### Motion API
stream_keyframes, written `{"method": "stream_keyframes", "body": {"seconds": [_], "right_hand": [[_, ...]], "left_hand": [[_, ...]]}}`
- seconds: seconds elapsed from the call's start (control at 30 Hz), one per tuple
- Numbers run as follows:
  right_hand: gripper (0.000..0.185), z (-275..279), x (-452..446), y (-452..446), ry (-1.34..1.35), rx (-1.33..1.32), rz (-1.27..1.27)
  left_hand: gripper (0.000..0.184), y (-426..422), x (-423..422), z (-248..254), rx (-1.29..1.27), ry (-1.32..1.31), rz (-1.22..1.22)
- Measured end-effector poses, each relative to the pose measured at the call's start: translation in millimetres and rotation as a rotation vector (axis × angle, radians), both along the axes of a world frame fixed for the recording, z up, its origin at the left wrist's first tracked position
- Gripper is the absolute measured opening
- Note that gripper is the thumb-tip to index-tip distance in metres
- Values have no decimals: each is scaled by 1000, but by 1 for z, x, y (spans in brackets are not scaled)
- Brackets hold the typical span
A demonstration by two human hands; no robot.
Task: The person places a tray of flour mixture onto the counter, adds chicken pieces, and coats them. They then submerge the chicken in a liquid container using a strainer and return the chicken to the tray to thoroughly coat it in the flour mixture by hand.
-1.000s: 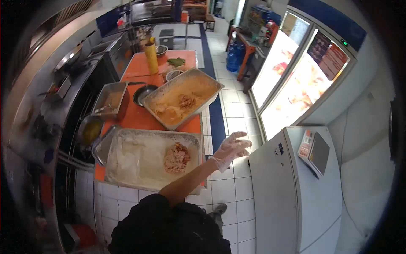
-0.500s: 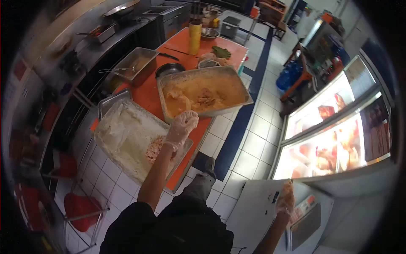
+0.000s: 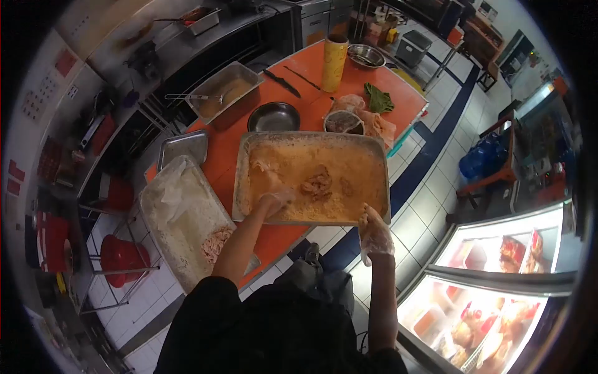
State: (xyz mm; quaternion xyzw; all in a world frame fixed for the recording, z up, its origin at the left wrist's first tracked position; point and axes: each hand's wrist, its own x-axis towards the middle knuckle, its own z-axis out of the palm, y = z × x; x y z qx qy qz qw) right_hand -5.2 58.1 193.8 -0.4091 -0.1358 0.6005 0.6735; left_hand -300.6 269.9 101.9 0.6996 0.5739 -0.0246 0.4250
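Note:
A metal tray point(image 3: 384, 181) of orange-brown crumbs holds a shredded lump point(image 3: 317, 182) near its middle and a pale, flat piece point(image 3: 265, 173) at its left. Inside the tray's near left part is my gloved left hand point(image 3: 277, 201), just below the pale piece; its fingers are blurred, and any contact is unclear. My gloved right hand point(image 3: 375, 234) is at the near right corner, fingers stretched out and crumb-coated, holding nothing visible. Another tray point(image 3: 149, 202), dusted white, lies at the left with a pile of pinkish shreds point(image 3: 216, 243), partly behind my left forearm.
On the orange table point(image 3: 299, 56) are a dark round pan point(image 3: 274, 117), a deep metal container point(image 3: 227, 93), a knife point(image 3: 282, 83), a yellow cylinder point(image 3: 335, 62), a small bowl point(image 3: 344, 122) and green leaves point(image 3: 378, 98). A lit display fridge point(image 3: 486, 280) stands at the right.
The view has turned and moved closer to the crumb tray. My left hand has gone from its near edge to inside it. My right hand has come from beside the scale to the tray's corner.

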Motion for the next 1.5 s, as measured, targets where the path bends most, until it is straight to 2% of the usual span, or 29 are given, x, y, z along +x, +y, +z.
{"method": "stream_keyframes", "body": {"seconds": [0.03, 0.1, 0.13, 0.2, 0.23, 0.3, 0.33, 0.37, 0.4, 0.43, 0.5, 0.53, 0.57, 0.6, 0.63, 0.7, 0.83, 0.93, 1.0, 1.03, 1.1, 1.13, 1.2, 1.23, 1.27, 1.33, 1.4, 1.43, 1.5], "right_hand": [[30, -7, 10, 21, -475, 30, 99], [37, 49, 11, 68, -1630, 67, 371], [37, 26, 20, 91, -1621, 65, 401], [39, -38, 40, 130, -667, -148, 304], [39, -45, 46, 149, -661, -158, 330], [33, -59, 51, 184, -1696, -502, 488], [33, -64, 51, 190, -1684, -491, 519], [29, -64, 50, 198, -2111, -238, 953], [27, -66, 49, 204, -2478, 99, 1404], [27, -78, 45, 207, -2462, 107, 1426], [32, -102, 36, 216, -2415, 67, 1517], [34, -106, 31, 220, -2399, 62, 1555], [39, -96, 25, 221, -2096, -39, 1264], [42, -96, 16, 220, -1934, -94, 1143], [45, -96, 8, 219, -1769, -129, 1017], [49, -107, -9, 223, -1637, -46, 531], [53, -95, 4, 233, -1587, 6, 755], [57, -70, 18, 227, -1294, -102, 1053], [61, 2, 36, 229, -1371, 16, 1284], [61, 9, 44, 229, -1370, 8, 1280], [69, 15, 67, 227, -1292, -242, 1127], [68, -6, 72, 224, -1325, -312, 1096], [66, -111, 66, 212, -1466, -363, 1125], [65, -163, 55, 203, -1517, -345, 1169], [64, -198, 38, 191, -1536, -340, 1177], [65, -185, -8, 182, -1460, -537, 1117], [67, -125, -33, 180, -1273, -583, 659], [67, -115, -29, 185, -1270, -592, 649], [82, -100, -17, 199, -1081, -398, 798]], "left_hand": [[50, 10, -12, -10, 17, 38, 66], [53, 31, -44, -28, 0, 120, 188], [54, 40, -59, -37, -63, 149, 239], [57, 50, -86, -60, -307, 112, 348], [59, 47, -96, -75, -480, 11, 417], [65, 22, -98, -86, -631, -267, 455], [69, 6, -94, -85, -662, -397, 440], [63, -1, -57, -57, -267, -20, -141], [60, 0, -21, -23, -92, 172, -440], [57, 0, 15, 12, 121, 356, -718], [65, 15, 75, 66, -164, 251, 339], [65, 18, 87, 40, -179, 252, 355], [78, 17, 92, -5, -104, 218, 464], [92, 14, 99, -31, -29, 186, 571], [92, 13, 113, -27, -46, 194, 585], [75, 16, 141, 1, 204, -209, 698], [66, 30, 162, 0, -8, -178, 690], [52, 18, 129, 9, -243, -544, 597], [44, -2, 86, -16, 440, -184, -213], [44, -5, 64, -23, 437, -188, -220], [42, -7, 31, -30, 250, -192, -94], [42, -6, 33, -28, 254, -193, -96], [44, -2, 52, -24, -10, -3, 128], [44, -1, 65, -25, -6, -3, 124], [63, 0, 83, -28, -197, -130, 244], [84, -7, 118, -22, -398, -255, 356], [82, -14, 147, 10, -456, -399, 784], [82, -15, 150, 0, -461, -397, 771], [74, -20, 149, -25, -491, -738, 1007]]}}
